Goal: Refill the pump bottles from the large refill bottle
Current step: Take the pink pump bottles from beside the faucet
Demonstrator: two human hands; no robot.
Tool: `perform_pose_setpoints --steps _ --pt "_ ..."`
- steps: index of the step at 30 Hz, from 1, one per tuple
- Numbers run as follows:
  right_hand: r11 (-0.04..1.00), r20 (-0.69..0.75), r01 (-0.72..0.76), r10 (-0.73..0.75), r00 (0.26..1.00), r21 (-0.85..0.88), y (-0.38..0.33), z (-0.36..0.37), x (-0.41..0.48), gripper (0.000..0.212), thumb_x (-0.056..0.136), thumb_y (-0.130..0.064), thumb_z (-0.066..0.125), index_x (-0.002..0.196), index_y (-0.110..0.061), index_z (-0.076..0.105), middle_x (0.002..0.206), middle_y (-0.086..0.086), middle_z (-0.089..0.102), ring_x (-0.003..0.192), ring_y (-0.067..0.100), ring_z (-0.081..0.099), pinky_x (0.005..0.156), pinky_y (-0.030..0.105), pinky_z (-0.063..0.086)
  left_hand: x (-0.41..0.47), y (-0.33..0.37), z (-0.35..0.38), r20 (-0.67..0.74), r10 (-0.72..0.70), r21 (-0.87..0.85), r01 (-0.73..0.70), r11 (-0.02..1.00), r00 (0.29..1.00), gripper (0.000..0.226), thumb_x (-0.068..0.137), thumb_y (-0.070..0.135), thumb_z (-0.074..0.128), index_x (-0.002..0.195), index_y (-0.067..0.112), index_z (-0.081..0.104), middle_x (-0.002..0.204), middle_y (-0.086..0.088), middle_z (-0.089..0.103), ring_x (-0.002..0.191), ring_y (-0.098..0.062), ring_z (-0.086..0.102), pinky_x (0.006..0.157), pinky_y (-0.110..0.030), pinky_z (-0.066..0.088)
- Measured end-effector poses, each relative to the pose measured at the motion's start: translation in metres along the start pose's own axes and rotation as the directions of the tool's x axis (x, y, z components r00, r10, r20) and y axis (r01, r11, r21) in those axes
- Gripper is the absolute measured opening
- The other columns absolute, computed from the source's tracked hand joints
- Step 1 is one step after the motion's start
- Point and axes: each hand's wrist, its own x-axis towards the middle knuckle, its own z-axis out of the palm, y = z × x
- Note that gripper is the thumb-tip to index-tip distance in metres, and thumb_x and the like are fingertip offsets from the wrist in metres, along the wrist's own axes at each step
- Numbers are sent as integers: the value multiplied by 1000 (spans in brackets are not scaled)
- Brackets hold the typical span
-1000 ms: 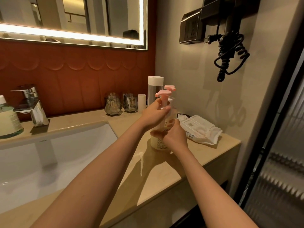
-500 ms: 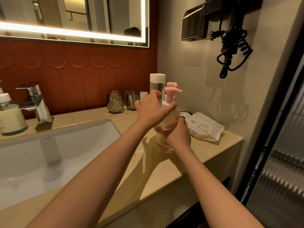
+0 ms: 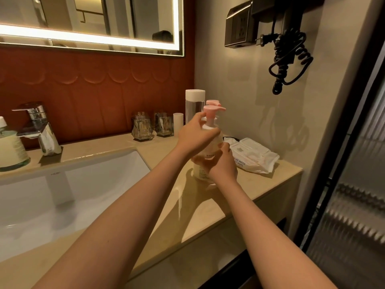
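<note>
Left hand [image 3: 195, 138] slid down to grip the pump bottle [image 3: 200, 172] collar, right hand [image 3: 223, 163] clamps its body; unscrew slowly, upright.

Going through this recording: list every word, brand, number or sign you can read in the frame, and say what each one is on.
"PURE WATER": wipes pack.
"ET WIPES": same pack, the line below; its start is hidden behind the right hand.
Pump bottle: label print too blurred to read.
Sink: small maker's mark on the back wall, too small to read.
Bottle at far left: label unreadable.
</note>
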Motion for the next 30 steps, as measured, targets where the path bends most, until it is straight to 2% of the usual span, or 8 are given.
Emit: perform_pose_setpoints --steps 5,7,9,11,17,22,26,30 --pt "999 -26 -15 14 1000 -30 -2 0 1 91 70 -48 76 136 -10 27 138 10 42 126 30 43 97 43 43 1 0 -7 -208 -51 18 56 998 977 51 63 56 49 106 29 43 77 14 50 90 -17 54 96 -52 42" --pt "999 -31 -20 19 999 -29 -2 0 1 90 70 -48 75 137 -10 27 138 10 42 126 30 43 97 43 42 0 -1 -10 -169 -43 20 47 999 985 56 64 56 50 112 27 44 83 14 53 93 -17 54 97 -51 41" --pt "1000 -22 -12 11 1000 -29 -1 0 1 89 71 -49 74 136 -10 28 137 10 42 125 30 43 97 44 44 -1 -1 -8 -30 -57 -54 55 997 998 64 75 46 59 130 20 41 109 6 57 106 -18 53 97 -41 42" --pt "999 -7 -5 4 1000 -32 -1 0 0 89 71 -49 74 136 -10 27 138 10 40 126 30 42 99 44 42 -1 -2 -2 62 -59 -73 63 995 996 60 83 28 64 136 16 39 129 -4 53 106 -16 51 84 -27 45" --pt "999 -16 -24 24 1000 -20 -2 0 0 91 71 -47 75 137 -11 26 140 10 40 127 30 41 99 45 43 0 -6 -4 -124 -56 59 64 996 991 56 63 51 66 110 33 41 84 14 53 97 -19 56 95 -50 43" --pt "1000 2 -23 23 1000 -7 -1 0 0 88 71 -48 74 135 -11 27 138 10 40 126 31 42 100 44 42 -5 3 -2 53 -57 -33 59 998 997 72 72 40 65 135 21 38 126 -1 53 113 -20 51 100 -45 41" --pt "999 14 -30 30 999 34 0 -2 -2 86 71 -46 75 135 -13 28 139 10 39 128 30 40 103 46 38 -9 7 4 84 -28 -84 35 996 996 51 84 10 61 131 15 41 120 -3 53 104 -19 53 88 -31 46" --pt "1000 15 -21 20 1000 19 -1 -2 -3 89 72 -47 74 138 -12 25 142 9 36 131 30 37 105 47 37 -4 3 2 -30 -29 -1 29 1000 999 67 71 30 71 129 20 40 121 -5 54 105 -20 55 92 -41 48"
